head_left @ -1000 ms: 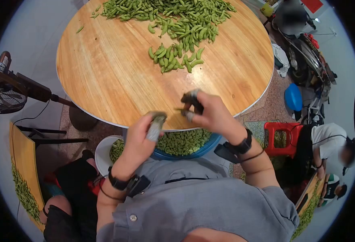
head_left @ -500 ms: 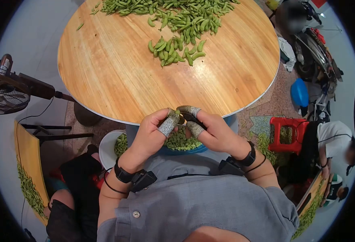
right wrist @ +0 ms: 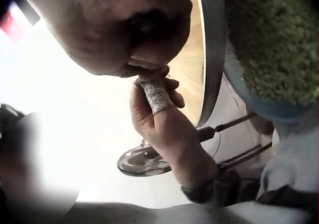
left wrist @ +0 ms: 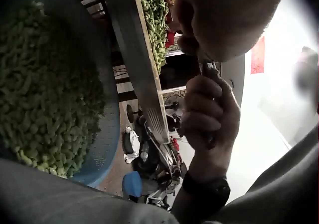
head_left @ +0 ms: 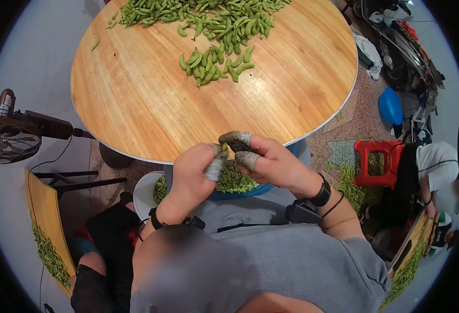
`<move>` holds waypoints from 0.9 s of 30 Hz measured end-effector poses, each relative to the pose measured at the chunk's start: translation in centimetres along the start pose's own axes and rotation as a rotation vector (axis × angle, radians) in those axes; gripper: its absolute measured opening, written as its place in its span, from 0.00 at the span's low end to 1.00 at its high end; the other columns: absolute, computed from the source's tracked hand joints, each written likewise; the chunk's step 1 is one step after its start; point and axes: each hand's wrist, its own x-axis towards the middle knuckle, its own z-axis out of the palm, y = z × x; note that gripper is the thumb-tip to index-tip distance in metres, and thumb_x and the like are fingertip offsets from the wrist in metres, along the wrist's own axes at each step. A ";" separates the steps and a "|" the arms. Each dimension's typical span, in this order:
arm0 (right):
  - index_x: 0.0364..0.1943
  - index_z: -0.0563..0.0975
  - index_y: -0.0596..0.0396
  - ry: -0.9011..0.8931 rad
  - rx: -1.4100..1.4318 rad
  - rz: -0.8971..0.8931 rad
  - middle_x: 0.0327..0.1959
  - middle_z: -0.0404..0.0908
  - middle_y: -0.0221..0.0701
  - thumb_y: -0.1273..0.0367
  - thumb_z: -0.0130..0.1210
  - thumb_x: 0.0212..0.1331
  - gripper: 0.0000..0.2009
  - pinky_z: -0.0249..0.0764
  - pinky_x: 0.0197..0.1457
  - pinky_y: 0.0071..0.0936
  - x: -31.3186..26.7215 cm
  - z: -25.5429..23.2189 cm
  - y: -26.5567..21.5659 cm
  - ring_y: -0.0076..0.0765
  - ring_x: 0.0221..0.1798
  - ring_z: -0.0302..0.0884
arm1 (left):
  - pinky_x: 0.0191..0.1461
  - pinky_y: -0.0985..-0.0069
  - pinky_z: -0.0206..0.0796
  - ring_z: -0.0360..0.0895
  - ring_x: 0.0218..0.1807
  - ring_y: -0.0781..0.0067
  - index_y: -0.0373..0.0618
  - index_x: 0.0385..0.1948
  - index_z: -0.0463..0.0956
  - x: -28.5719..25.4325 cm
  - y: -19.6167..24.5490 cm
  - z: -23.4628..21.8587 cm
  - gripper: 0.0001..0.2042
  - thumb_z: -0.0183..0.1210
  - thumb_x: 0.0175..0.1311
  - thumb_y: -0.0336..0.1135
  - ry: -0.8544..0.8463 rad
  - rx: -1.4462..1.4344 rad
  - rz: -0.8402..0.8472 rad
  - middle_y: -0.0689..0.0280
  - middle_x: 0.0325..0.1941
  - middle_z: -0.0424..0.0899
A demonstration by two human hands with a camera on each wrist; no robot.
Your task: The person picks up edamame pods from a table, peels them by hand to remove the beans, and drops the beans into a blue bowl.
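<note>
Over the near table edge my two hands meet at the fingertips. My left hand (head_left: 190, 169) has a grey-wrapped thumb and pinches a green soybean pod (head_left: 225, 147), mostly hidden by the fingers. My right hand (head_left: 276, 167), with grey wraps on thumb and forefinger, grips a small dark tool (head_left: 238, 146); the left wrist view shows its fingers curled, and I cannot tell the tool's kind. Below the hands stands a blue basin (left wrist: 102, 156) full of green soybeans. Farther off on the round wooden table (head_left: 135, 104) lie a small group of pods (head_left: 203, 65) and a large pile (head_left: 229, 21).
A white bucket (head_left: 142, 195) with more green pieces stands left of the basin. At far left is a fan (head_left: 13, 135). A red stool (head_left: 362, 164) and a seated person in a white shirt (head_left: 438, 159) are at right. Other pods lie on side tables.
A second ago my hands were apart, the right one out over the table. They have come together at the table edge, and my left hand has turned with the pod between its fingers.
</note>
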 end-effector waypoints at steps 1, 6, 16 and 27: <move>0.61 0.66 0.49 -0.077 0.316 0.251 0.26 0.71 0.22 0.75 0.41 0.63 0.21 0.54 0.21 0.12 -0.2 0.0 -0.7 0.11 0.19 0.58 | 0.26 0.71 0.63 0.72 0.23 0.72 0.40 0.35 0.75 -0.1 0.0 0.0 0.06 0.56 0.61 0.32 -0.063 -0.373 -0.212 0.65 0.24 0.77; 0.59 0.67 0.46 -0.116 0.456 0.291 0.25 0.69 0.20 0.72 0.41 0.65 0.18 0.46 0.18 0.11 -0.5 -0.1 -0.9 0.10 0.17 0.51 | 0.26 0.73 0.64 0.72 0.23 0.72 0.40 0.36 0.74 -0.2 0.0 0.3 0.07 0.57 0.60 0.32 -0.083 -0.531 -0.325 0.65 0.24 0.77; 0.54 0.69 0.52 -0.008 0.133 0.211 0.24 0.69 0.21 0.74 0.41 0.57 0.18 0.57 0.20 0.14 -1.7 0.0 -0.8 0.13 0.20 0.60 | 0.26 0.70 0.63 0.72 0.24 0.55 0.39 0.29 0.72 0.3 0.8 0.4 0.07 0.59 0.51 0.28 -0.043 0.552 0.213 0.57 0.24 0.73; 0.57 0.69 0.55 0.021 -0.194 -0.282 0.37 0.75 0.24 0.76 0.43 0.58 0.20 0.67 0.34 0.16 -2.4 -0.4 3.9 0.14 0.33 0.68 | 0.25 0.84 0.59 0.67 0.23 0.83 0.40 0.39 0.72 -1.4 1.2 2.0 0.07 0.51 0.64 0.32 -0.088 -0.799 -0.635 0.72 0.24 0.73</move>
